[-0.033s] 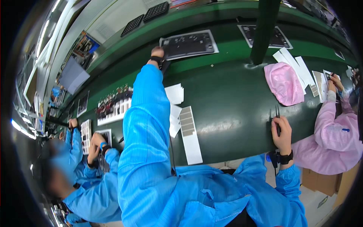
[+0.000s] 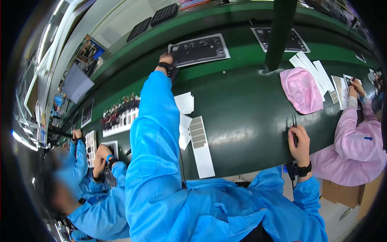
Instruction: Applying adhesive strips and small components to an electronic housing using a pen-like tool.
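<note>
Hardly anything has changed: the view has shifted slightly, while the left hand stays stretched out to the left edge of a dark rectangular panel on a white-edged sheet, so the reach seems to be paused there. Its fingers are blurred and partly hidden; I cannot tell whether they grip anything or even touch the panel. The right hand closes around one pair of slim dark tweezers, tips pointing away from the body. Right of the left hand's panel, partly behind one thick green post, lies a second similar panel. Beyond the right hand sits one crumpled pink cloth cap. Between the hands, nearer the body, lies one long white card with grey-beige rectangles, seemingly five. Left of the left forearm stands one white plastic tray of small dark and reddish parts, too crowded to count; farther off are two black gridded trays.
</note>
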Motion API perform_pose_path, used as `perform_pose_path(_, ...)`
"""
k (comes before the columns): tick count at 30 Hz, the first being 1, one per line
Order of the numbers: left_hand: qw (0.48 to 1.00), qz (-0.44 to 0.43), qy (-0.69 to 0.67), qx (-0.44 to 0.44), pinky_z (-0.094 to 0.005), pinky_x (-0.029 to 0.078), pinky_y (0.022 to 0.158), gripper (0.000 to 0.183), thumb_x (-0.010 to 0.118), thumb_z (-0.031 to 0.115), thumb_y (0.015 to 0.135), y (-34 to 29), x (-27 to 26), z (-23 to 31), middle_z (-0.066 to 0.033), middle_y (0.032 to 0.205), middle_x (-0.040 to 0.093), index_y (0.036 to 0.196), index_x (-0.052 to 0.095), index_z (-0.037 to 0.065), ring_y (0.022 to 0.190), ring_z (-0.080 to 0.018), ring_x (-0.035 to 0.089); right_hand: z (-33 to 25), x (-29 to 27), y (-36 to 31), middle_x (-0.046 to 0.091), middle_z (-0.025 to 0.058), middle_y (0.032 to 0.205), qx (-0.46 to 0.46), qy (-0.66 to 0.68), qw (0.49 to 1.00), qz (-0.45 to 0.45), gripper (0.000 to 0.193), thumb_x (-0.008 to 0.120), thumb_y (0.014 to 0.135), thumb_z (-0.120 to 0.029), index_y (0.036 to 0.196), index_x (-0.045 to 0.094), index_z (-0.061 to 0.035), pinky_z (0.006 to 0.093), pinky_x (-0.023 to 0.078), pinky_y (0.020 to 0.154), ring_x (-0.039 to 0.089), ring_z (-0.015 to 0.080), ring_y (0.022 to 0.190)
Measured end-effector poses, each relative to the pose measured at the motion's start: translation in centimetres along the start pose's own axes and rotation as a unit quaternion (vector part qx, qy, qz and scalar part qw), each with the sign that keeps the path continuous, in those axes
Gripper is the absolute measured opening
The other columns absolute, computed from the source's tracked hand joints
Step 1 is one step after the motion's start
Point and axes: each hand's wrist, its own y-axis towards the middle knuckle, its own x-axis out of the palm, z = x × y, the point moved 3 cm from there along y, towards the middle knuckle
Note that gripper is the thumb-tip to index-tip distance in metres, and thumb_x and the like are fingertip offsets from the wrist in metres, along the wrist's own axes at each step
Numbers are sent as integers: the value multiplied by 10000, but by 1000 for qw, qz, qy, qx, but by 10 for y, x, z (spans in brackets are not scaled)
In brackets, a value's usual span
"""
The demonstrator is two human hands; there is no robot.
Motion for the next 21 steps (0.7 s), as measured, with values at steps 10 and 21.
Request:
perform_pose_path(10, 991, -121, -39, 32, -441, 543, 819, 275, 559, 176, 806, -3, -57, 319, -253, 1015, 685, 920, 734, -2, 920, -395, 682, 3, 1, 2, 576, 144, 926, 13, 1, 999, -35, 160, 653, 802, 42, 950, 621, -5, 352, 496, 684, 607, 319, 780)
perform_pose_path(21, 978, -188, -92, 21, -407, 519, 906, 337, 512, 250, 901, -10, 64, 495, -178, 1189, 663, 1097, 713, 63, 1124, -329, 632, 17, -13, -4, 556, 134, 921, 37, 3, 999, -35, 185, 658, 777, 36, 950, 619, -19, 351, 494, 688, 595, 313, 775)
